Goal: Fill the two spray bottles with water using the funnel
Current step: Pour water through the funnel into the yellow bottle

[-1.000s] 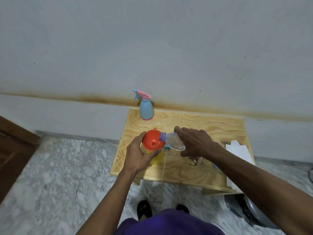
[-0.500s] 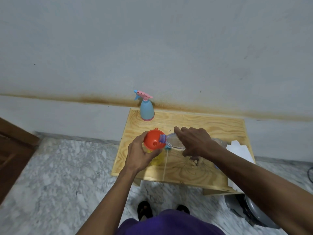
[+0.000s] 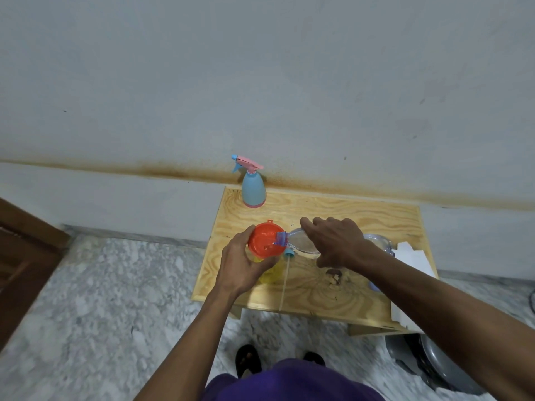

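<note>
The wooden counter [image 3: 333, 296] is set against the wall, and the pour is being made at its left half. At the back edge the blue spray bottle [image 3: 254, 190] is parked upright, pink trigger head already screwed on, well apart from the action. In front of it, the clear water bottle [image 3: 301, 243] is tipped almost flat, wrapped from above by the right hand [image 3: 335, 241], fingers curled round its body. Its purple neck is laid over the rim of the orange funnel [image 3: 265, 240], and water is seen pooling inside the cone. Below the funnel the yellow spray bottle [image 3: 270, 272] is steadied by the left hand [image 3: 241, 266], closed around bottle and funnel stem together. A small blue cap [image 3: 289, 252] is left on the counter just beside the funnel.

For a clean fill, the tilt is best eased so the cone is never flooded, the funnel kept level, and the neck held inside the rim.
</note>
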The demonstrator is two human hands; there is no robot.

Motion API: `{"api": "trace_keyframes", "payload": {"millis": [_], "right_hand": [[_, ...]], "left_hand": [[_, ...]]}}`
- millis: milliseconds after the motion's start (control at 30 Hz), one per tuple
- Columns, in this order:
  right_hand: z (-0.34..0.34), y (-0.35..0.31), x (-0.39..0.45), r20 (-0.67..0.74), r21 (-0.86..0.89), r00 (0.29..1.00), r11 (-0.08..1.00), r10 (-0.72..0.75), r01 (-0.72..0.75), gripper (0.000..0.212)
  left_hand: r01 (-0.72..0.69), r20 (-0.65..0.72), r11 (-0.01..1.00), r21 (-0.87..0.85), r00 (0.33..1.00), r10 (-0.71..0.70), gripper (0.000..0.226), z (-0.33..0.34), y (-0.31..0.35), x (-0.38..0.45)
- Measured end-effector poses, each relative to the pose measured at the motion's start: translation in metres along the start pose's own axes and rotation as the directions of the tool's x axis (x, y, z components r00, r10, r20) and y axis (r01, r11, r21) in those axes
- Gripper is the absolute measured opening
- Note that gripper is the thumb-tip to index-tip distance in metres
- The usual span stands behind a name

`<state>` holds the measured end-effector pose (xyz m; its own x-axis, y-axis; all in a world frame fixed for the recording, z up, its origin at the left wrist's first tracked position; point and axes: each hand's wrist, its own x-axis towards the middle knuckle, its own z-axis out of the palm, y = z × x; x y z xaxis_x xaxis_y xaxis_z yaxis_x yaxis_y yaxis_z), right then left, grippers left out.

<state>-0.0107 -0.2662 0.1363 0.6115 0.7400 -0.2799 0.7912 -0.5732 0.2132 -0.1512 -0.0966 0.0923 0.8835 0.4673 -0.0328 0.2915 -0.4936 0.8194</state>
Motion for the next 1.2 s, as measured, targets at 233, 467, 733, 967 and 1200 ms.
{"api": "trace_keyframes", "payload": {"millis": [233, 467, 733, 967, 1200], "right_hand": [[0.000, 0.001, -0.001, -0.015, -0.013, 1.000, 1.000, 0.004, -0.005, 0.086], [0.002, 0.001, -0.003, -0.030, -0.026, 1.000, 1.000, 0.005, -0.006, 0.087], [0.002, 0.002, -0.004, -0.061, 0.011, 0.998, 1.000, 0.010, -0.009, 0.083], [0.016, -0.002, -0.007, -0.086, 0.287, 0.996, 0.958, 0.031, -0.005, 0.081], [0.036, -0.018, -0.010, -0.091, 0.620, 0.982, 0.781, 0.163, -0.073, 0.074]], "left_hand": [[-0.005, 0.000, 1.000, 0.011, 1.000, 0.005, 0.078, 0.000, -0.001, -0.001], [-0.009, -0.006, 1.000, 0.024, 1.000, 0.010, 0.080, 0.001, -0.001, -0.004], [-0.011, -0.012, 1.000, 0.026, 1.000, 0.012, 0.079, 0.001, -0.001, -0.005], [-0.007, -0.018, 0.999, 0.032, 1.000, 0.007, 0.082, 0.003, -0.004, -0.005], [0.011, -0.017, 0.999, 0.051, 1.000, -0.010, 0.088, 0.005, -0.008, -0.005]]}}
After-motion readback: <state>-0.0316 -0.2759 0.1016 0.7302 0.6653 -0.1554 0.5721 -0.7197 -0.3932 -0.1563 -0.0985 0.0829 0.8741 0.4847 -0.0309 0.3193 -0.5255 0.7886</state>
